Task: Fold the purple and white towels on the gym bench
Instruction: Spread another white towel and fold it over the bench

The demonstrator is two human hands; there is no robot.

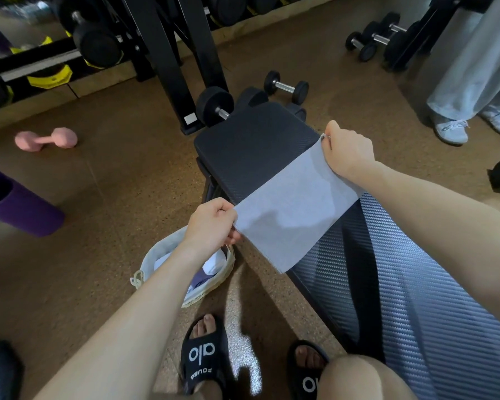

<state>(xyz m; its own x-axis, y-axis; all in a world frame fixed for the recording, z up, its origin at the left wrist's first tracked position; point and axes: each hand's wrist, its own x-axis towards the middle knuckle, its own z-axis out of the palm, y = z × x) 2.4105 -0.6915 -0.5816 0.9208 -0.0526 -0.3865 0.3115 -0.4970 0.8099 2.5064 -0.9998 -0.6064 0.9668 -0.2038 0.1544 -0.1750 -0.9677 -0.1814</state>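
Head view: black slides (204, 356) read "alo"; both grips, left hand (212, 222) and right hand (348, 153), pinch a pale towel (295, 206) over the desk (251, 145), basket (214, 277) beside.

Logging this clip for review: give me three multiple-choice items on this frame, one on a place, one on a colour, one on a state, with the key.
1. Where is the basket?
A. on the bench
B. on the floor beside the bench
C. on a rack

2. What colour is the dumbbell lying far left?
A. pink
B. green
C. white

3. How is the towel held?
A. crumpled in one hand
B. lying folded
C. stretched between both hands

Key: B, it stands on the floor by the bench; A, plainly pink; C, the left hand and right hand each pinch a corner.
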